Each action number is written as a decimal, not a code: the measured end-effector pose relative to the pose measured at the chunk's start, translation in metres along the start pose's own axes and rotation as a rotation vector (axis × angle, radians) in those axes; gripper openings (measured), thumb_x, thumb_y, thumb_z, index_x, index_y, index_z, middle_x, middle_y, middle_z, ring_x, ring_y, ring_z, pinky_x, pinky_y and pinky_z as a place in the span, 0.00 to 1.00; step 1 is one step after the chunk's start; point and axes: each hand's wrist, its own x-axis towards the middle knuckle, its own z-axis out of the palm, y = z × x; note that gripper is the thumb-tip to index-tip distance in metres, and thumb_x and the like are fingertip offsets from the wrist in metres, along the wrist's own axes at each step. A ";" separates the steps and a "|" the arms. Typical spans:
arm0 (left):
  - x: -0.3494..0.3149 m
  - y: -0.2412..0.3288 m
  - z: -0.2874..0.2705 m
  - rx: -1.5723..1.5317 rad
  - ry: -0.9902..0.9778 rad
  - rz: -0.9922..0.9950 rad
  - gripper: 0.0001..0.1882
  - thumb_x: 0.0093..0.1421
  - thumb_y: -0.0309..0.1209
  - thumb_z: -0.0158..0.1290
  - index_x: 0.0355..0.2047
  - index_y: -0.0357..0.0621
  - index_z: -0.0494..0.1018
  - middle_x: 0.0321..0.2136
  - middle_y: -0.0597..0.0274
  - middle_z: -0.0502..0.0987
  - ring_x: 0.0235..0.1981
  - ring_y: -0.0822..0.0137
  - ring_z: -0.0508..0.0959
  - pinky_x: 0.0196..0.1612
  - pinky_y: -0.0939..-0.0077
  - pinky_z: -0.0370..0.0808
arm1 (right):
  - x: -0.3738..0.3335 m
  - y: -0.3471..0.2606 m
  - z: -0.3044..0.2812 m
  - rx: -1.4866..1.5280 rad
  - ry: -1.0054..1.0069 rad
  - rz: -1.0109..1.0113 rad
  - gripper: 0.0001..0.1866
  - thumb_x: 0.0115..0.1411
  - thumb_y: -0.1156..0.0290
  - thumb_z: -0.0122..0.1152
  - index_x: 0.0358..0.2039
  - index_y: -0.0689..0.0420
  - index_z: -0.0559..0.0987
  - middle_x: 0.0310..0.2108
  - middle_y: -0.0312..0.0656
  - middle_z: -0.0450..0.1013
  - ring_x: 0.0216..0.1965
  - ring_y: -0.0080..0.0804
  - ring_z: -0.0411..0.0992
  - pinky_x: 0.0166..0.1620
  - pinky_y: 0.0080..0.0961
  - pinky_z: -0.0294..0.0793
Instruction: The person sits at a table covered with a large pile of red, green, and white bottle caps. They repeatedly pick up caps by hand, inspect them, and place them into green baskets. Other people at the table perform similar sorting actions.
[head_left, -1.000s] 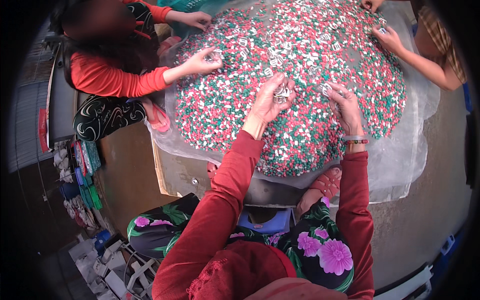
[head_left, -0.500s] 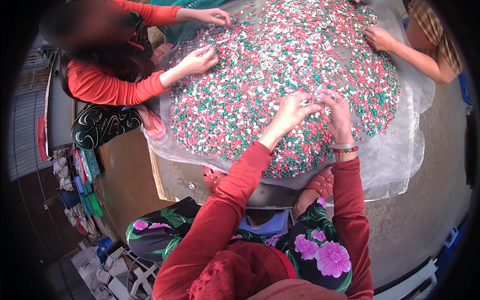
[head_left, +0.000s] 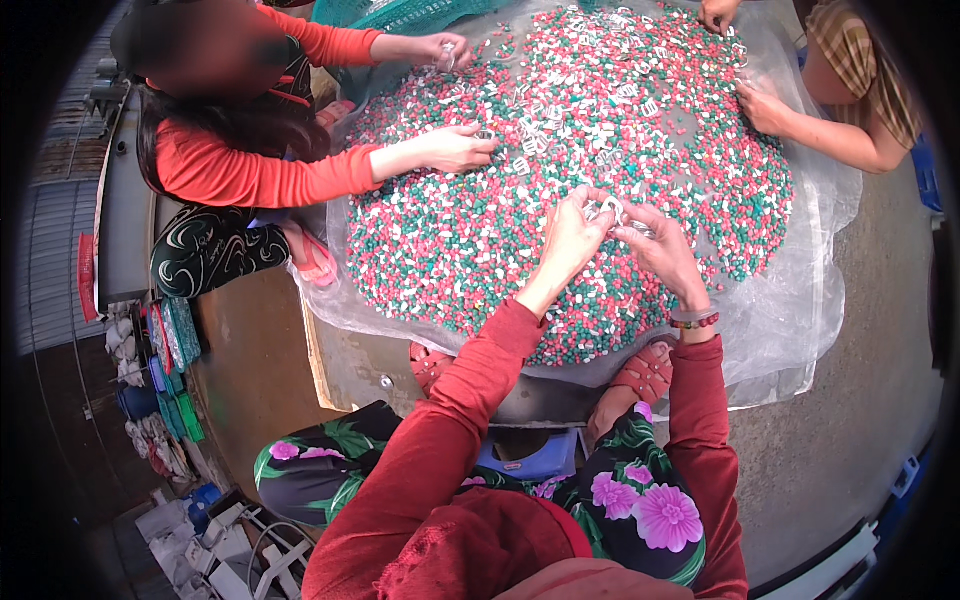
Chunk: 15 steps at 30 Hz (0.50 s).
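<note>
Both hands are raised over a broad heap of small red, green and white plastic pieces (head_left: 470,240). My left hand (head_left: 574,236) pinches a white ring-like plastic piece (head_left: 613,207) between thumb and fingers. Close beside it on the right, the fingers of my right hand (head_left: 664,252) are closed on white plastic pieces (head_left: 643,229), whose exact shape is partly hidden. The fingertips of the two hands nearly meet. Larger white slotted plastic pieces (head_left: 540,135) lie scattered on top of the heap beyond my hands.
The heap rests on a translucent plastic sheet (head_left: 800,300) over a low board. Across at the left, a person in an orange top (head_left: 270,175) reaches into the heap; another person's hands (head_left: 765,108) work at the far right. A green net (head_left: 400,15) lies at the back.
My hands have moved slightly left, and the white ring-like piece now shows at my left fingertips. The person in orange has moved both hands to the right over the heap.
</note>
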 end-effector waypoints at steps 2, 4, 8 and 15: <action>-0.001 0.000 0.001 -0.143 0.000 -0.116 0.10 0.54 0.30 0.55 0.35 0.37 0.73 0.22 0.60 0.77 0.20 0.74 0.75 0.25 0.76 0.71 | 0.002 0.001 0.003 -0.141 0.098 -0.054 0.17 0.58 0.68 0.58 0.47 0.60 0.76 0.23 0.41 0.72 0.26 0.29 0.71 0.32 0.24 0.70; -0.004 0.003 0.001 -0.362 -0.041 -0.163 0.09 0.56 0.27 0.53 0.36 0.37 0.69 0.20 0.62 0.76 0.16 0.78 0.71 0.17 0.84 0.66 | 0.000 -0.002 0.007 -0.158 0.196 -0.002 0.16 0.57 0.69 0.58 0.45 0.60 0.77 0.27 0.44 0.74 0.29 0.33 0.74 0.34 0.26 0.72; -0.008 0.019 -0.002 -0.460 -0.050 -0.191 0.09 0.58 0.27 0.51 0.37 0.37 0.66 0.22 0.60 0.76 0.15 0.79 0.69 0.13 0.88 0.62 | -0.007 -0.008 0.020 -0.223 0.451 -0.111 0.10 0.57 0.74 0.58 0.39 0.61 0.79 0.31 0.46 0.75 0.32 0.31 0.76 0.33 0.23 0.72; -0.021 0.022 -0.004 -0.884 -0.194 -0.348 0.05 0.57 0.25 0.52 0.34 0.38 0.69 0.24 0.59 0.75 0.18 0.77 0.70 0.13 0.88 0.61 | -0.019 -0.005 0.027 0.140 0.556 -0.364 0.07 0.57 0.79 0.57 0.37 0.62 0.78 0.27 0.35 0.70 0.25 0.20 0.66 0.23 0.16 0.67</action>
